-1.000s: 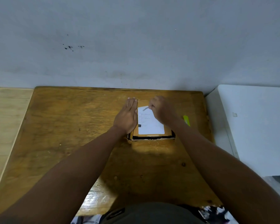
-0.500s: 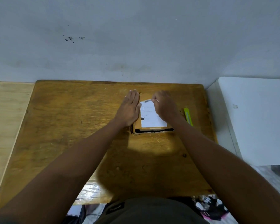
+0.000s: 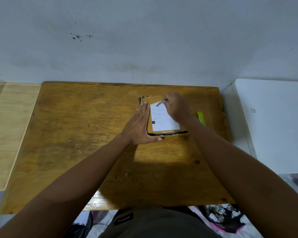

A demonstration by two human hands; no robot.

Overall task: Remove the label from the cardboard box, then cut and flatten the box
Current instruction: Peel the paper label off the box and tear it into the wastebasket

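Head view: left hand (image 3: 138,125) flat against box (image 3: 149,115); right hand (image 3: 176,107) pinches label (image 3: 163,120) far corner.

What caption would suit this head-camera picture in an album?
Left hand steadies a cardboard box on a wooden table while right hand peels the white label.

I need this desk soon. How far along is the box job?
Nothing finished. The right hand pinches the label's lifted far corner while the left hand lies flat against the cardboard box. Cutting and flattening remain; the yellow-green cutter lies untouched.
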